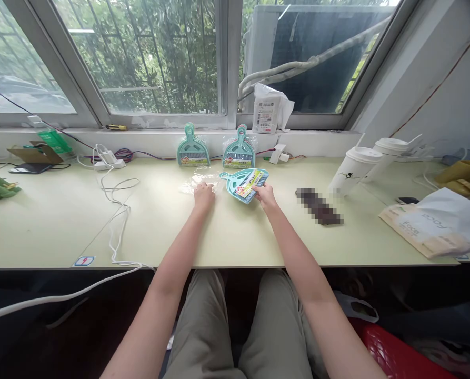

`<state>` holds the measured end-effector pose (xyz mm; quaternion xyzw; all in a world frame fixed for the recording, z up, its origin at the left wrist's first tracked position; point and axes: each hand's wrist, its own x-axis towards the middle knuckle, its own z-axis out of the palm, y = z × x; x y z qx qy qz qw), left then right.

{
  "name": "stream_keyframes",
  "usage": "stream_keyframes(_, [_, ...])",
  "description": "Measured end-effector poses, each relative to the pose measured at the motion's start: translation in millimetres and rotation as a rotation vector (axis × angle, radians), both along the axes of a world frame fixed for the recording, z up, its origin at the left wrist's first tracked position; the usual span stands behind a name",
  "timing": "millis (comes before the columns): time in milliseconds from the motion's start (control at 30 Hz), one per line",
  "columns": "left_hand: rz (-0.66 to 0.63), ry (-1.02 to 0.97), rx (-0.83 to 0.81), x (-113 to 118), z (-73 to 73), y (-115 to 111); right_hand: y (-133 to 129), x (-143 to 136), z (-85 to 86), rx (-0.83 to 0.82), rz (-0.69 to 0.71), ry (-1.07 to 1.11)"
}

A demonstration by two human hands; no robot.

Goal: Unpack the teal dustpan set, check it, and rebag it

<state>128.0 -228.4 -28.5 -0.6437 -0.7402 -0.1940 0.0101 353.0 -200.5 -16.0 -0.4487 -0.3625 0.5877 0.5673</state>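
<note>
My fingers [263,190] on the right hand [267,197] are pinching the near edge of a teal dustpan-and-brush set [245,183], closed on it by its brush end, while the fingers of my left hand [203,195] are lying together, pressed flat on a crumpled clear plastic wrapper [198,182] just beside the set. I am judging that I am in the middle of unwrapping: the set is lying bare on the pale green desk [235,237], tilted, its handle pointing left and away from me, and the wrapper is sitting apart from it under my left palm. The next move, as I read it, is calling for a firm pinch on the set so it is not sliding on the smooth desk, and a steady press on the thin film so it is not drifting off.

The set is looking flat and light, a small teal pan with a blue-bristled brush nested in it and a bright yellow-and-pink paper label across the middle. Two more sets are standing behind it against the sill, a left one [192,147] and a right one [239,149], both seeming to be in glossy wrap still. Two lidded paper cups [357,167] are standing well to my right.
</note>
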Motion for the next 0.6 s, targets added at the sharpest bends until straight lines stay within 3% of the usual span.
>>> stream_keyframes(267, [-0.081, -0.066, 0.012, -4.1, -12.6, 3.8, 0.2, 3.4, 0.6, -0.006, 0.004, -0.032])
stream_keyframes(500, [-0.09, -0.199, -0.015, -5.2, -10.9, 0.5, -3.2, -4.5, -0.3, -0.029, 0.116, -0.065])
stream_keyframes(600, [-0.093, -0.316, 0.046, -7.2, -10.9, 0.7, -0.1, -3.6, -3.1, -0.034, 0.083, -0.057])
